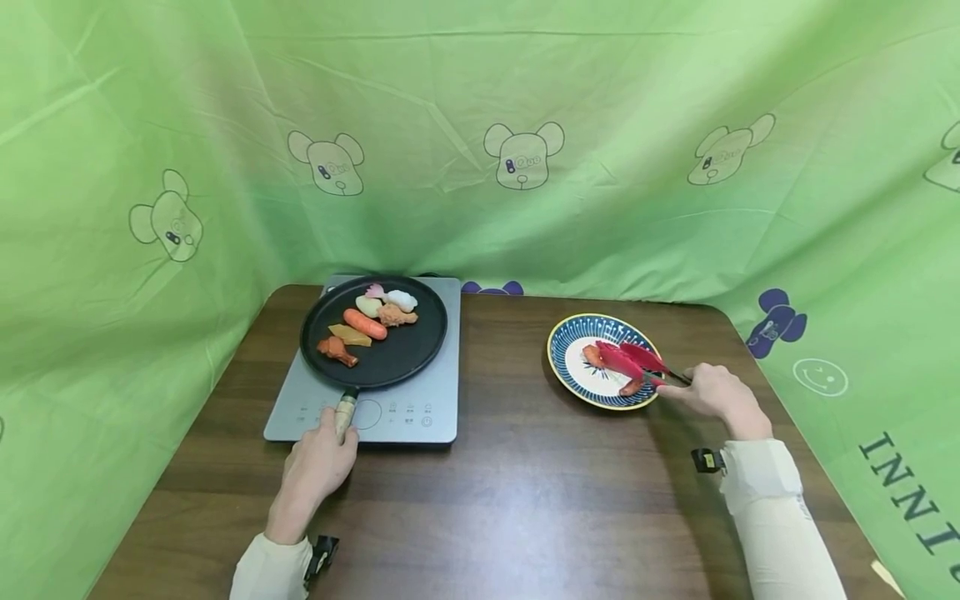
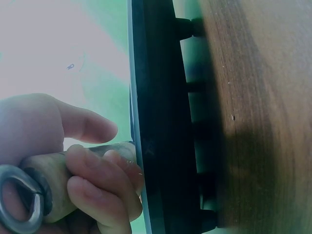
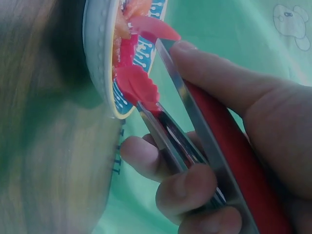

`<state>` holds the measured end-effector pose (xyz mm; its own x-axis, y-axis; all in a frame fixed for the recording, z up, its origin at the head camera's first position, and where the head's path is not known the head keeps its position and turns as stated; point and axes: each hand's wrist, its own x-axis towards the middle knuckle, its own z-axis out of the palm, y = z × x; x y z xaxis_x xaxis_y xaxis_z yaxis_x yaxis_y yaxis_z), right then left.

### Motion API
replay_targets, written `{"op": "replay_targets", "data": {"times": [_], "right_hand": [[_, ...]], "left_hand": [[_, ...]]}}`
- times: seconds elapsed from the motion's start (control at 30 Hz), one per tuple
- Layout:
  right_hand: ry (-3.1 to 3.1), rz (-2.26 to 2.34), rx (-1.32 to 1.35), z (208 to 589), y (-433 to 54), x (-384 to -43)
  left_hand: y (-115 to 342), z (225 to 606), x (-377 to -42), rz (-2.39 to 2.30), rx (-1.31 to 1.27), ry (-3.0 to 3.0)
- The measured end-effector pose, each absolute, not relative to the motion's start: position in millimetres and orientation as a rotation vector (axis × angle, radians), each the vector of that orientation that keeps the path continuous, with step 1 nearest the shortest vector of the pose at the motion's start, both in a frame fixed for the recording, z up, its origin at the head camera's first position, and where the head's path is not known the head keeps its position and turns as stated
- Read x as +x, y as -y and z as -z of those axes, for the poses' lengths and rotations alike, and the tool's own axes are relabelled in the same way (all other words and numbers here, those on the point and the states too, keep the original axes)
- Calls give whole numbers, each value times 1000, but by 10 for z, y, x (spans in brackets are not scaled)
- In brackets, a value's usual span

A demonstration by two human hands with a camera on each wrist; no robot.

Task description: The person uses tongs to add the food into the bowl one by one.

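Observation:
My left hand (image 1: pixel 318 458) grips the wooden handle (image 1: pixel 345 414) of a flat black frying pan (image 1: pixel 397 358), its fingers curled round it in the left wrist view. Several food pieces lie in the pan, among them a sausage (image 1: pixel 365 324), a drumstick (image 1: pixel 337 351) and a shrimp (image 1: pixel 401 300). Over at the right, my right hand (image 1: pixel 716 393) holds red-tipped metal tongs (image 3: pixel 209 131), thumb on one arm and fingers round the other. The tong tips are down in a blue-patterned plate (image 1: pixel 570 379) with orange-brown food pieces (image 1: pixel 592 356). Whether the tips pinch a piece I cannot tell.
Under the pan is a silver induction cooker (image 1: pixel 442 400) with touch marks along its front. Both it and the plate stand on a dark wooden table (image 1: pixel 510 483). A green curtain (image 1: pixel 420 100) with bear prints hangs behind and at both sides.

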<state>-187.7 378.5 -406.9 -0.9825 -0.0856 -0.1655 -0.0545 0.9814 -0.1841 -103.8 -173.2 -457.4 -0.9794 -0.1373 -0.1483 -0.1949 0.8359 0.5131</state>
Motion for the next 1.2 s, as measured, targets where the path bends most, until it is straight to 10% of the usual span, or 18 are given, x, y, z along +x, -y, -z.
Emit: {"op": "replay_targets", "data": {"times": [1.2], "right_hand": [[-3123,279,-78,4223,-3748,-1908]], "left_hand": [[1734,4581,-1044,-836,-266,-2910]]}}
